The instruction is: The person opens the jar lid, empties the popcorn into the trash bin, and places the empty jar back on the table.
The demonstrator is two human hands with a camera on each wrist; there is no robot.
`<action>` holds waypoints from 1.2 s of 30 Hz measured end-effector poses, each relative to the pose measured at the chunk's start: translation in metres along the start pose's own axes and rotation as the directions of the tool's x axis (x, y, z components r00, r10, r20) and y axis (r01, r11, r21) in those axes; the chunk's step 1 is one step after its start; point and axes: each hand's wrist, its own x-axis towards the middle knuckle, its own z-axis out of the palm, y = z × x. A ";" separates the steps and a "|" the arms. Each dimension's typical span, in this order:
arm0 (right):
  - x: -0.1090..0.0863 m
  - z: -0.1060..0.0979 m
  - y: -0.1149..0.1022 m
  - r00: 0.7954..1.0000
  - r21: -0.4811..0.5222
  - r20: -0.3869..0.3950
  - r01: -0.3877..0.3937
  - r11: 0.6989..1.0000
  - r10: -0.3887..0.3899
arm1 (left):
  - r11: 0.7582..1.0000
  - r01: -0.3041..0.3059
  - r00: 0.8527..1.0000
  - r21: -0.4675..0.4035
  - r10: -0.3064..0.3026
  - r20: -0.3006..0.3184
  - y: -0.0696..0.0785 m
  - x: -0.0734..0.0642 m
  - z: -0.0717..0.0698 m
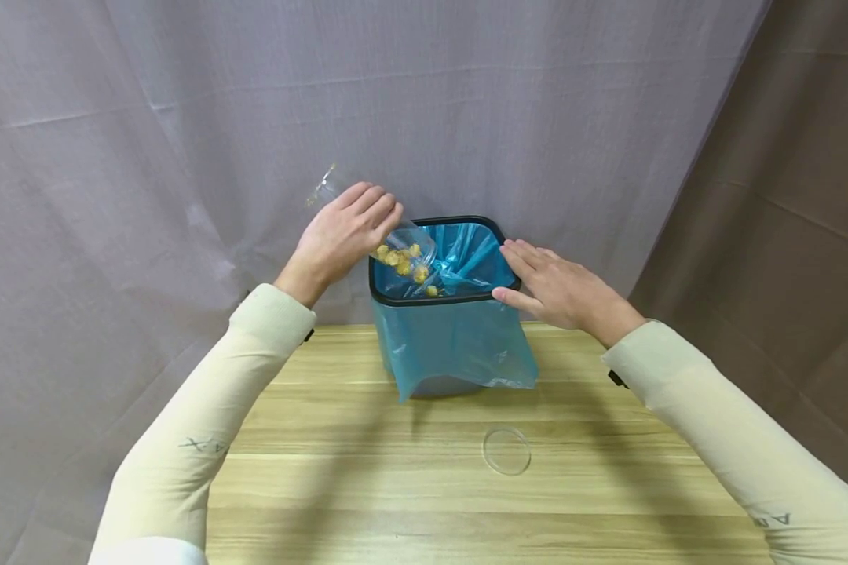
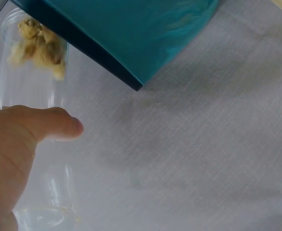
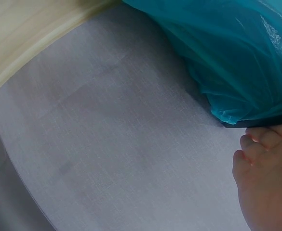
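My left hand (image 1: pixel 349 227) grips a clear plastic jar (image 1: pixel 417 235) round its body and holds it tipped, mouth down, over a bin lined with a blue bag (image 1: pixel 459 341). Yellow popcorn-like pieces (image 1: pixel 401 264) lie towards the jar's mouth, and one piece (image 1: pixel 432 291) shows just inside the bin. In the left wrist view the thumb (image 2: pixel 54 122) lies across the jar, with blurred popcorn-like pieces (image 2: pixel 39 45) near its mouth. At the right side of the bin's black rim (image 1: pixel 434 301), my right hand (image 1: pixel 561 289) rests with its fingers straight.
The bin stands near the far edge of a wooden table (image 1: pixel 367 486). A clear round lid (image 1: pixel 506 451) lies on the table in front of it. Behind hangs a grey cloth (image 1: pixel 424 102), with a brown one (image 1: pixel 770 196) to the right.
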 end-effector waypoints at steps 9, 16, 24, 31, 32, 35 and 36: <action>-0.001 0.000 0.000 1.000 0.004 0.000 0.000 1.000 0.000 | 1.000 -0.004 1.000 -0.010 0.004 -0.017 -0.001 0.002 -0.001; -0.002 0.000 0.001 1.000 0.007 -0.001 -0.002 1.000 0.002 | 0.998 0.038 0.999 -0.051 -0.038 0.012 0.000 0.001 -0.003; -0.003 0.000 0.001 1.000 0.019 -0.003 -0.005 1.000 0.005 | 0.935 0.225 0.974 -0.273 -0.212 0.078 0.004 -0.004 0.001; -0.004 -0.001 0.002 1.000 0.018 0.000 -0.005 1.000 0.005 | 0.748 0.454 0.891 -0.485 -0.387 0.237 0.005 -0.017 0.000; -0.003 -0.001 0.002 1.000 0.020 0.001 -0.005 1.000 0.005 | 0.712 0.488 0.873 -0.505 -0.406 0.271 0.005 -0.019 -0.001; -0.003 -0.001 0.002 1.000 0.018 0.003 -0.005 1.000 0.005 | 0.599 0.578 0.815 -0.555 -0.458 0.355 0.005 -0.026 -0.004; -0.002 -0.001 0.001 1.000 0.017 0.003 -0.004 1.000 0.004 | 0.561 0.602 0.797 -0.568 -0.473 0.377 0.005 -0.029 -0.004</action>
